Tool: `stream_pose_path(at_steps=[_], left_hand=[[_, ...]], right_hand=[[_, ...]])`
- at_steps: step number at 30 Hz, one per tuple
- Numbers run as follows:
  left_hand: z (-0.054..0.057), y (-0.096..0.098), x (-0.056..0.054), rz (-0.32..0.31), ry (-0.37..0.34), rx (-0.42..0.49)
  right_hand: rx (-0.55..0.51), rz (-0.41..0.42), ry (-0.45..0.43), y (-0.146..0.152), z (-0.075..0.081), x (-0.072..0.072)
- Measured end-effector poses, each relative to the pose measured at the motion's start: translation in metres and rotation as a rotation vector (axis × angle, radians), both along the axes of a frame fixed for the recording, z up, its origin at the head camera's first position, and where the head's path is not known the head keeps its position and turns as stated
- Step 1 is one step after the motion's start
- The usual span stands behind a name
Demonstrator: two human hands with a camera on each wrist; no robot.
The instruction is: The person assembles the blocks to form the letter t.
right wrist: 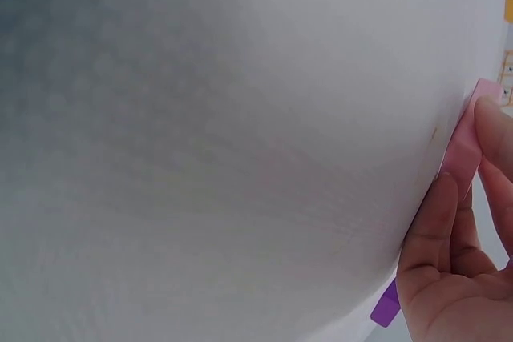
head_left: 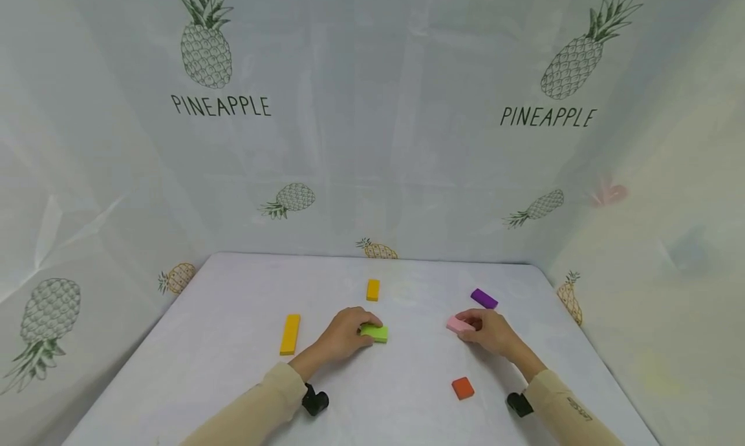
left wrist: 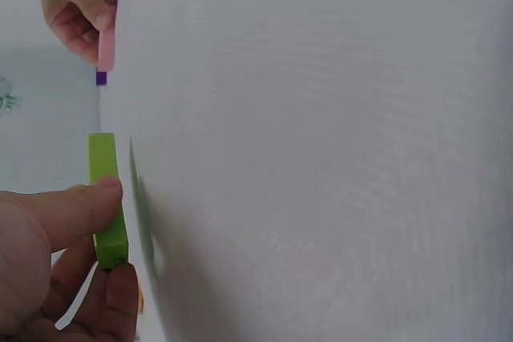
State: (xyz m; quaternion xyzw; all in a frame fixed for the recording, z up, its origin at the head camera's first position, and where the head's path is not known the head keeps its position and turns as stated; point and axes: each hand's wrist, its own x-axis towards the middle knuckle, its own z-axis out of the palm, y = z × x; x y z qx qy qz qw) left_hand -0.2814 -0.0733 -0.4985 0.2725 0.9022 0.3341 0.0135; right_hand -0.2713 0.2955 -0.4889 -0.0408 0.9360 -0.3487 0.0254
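The left hand (head_left: 346,333) pinches the left end of a lime-green block (head_left: 378,333), its thumb pressed to the near side and the other fingers round the opposite side; the block's right end sticks out free. The left wrist view does not settle whether this block touches the white counter (head_left: 401,407) or is held just above it. The right hand (head_left: 487,331) pinches a pink block (head_left: 456,324) between thumb and fingers at its right end, the left end pointing toward the green one. The two held blocks are well apart, with bare counter between them.

Just beyond the right hand lies a purple block (head_left: 484,298), set at a slant. On the near side of the pink block, left of the right forearm, is a squarish red-orange block (head_left: 463,388). Past the left hand, toward the far edge, lies a short yellow block (head_left: 373,290); a longer yellow-orange block (head_left: 290,335) rests to the left of that hand. Beige sleeves (head_left: 262,401) cover both forearms. Behind the counter hangs a pale sheet (head_left: 372,110) printed with pineapples.
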Motion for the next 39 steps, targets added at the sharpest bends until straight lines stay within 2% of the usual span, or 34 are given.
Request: stream_pose_path(at_steps=[16, 31, 39], left_hand=[[-0.013, 0.004, -0.003, 0.009, 0.0, -0.011], [-0.01, 0.004, -0.006, 0.009, -0.019, -0.01], [-0.01, 0.004, -0.008, -0.004, -0.018, -0.012]], right_hand=[[0.008, -0.006, -0.014, -0.001, -0.001, -0.003], [0.012, 0.01, -0.013, 0.001, 0.0, -0.005], [0.06, 0.07, 0.05, 0.0, 0.002, -0.004]])
